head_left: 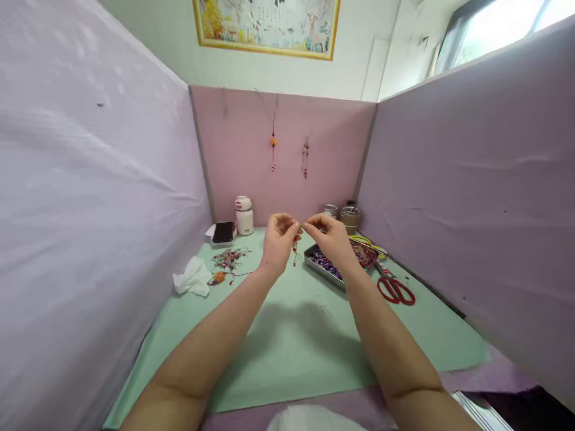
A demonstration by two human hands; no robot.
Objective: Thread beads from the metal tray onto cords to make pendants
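Both of my hands are raised over the green tabletop, fingertips close together. My left hand is closed in a pinch on a thin beaded cord, whose small reddish beads and looped end dangle below the fingers. Facing it, the thumb and forefinger of my right hand are pinched together near the top of that cord. Whatever lies between these right fingertips is too small to make out. Partly behind my right forearm is a metal tray with purple beads and reddish threads.
Red-handled scissors and a yellow-handled tool lie right of the tray, near jars. On the left are beaded cords, a crumpled tissue, a dark-screened phone and a white bottle. Beaded strands hang behind.
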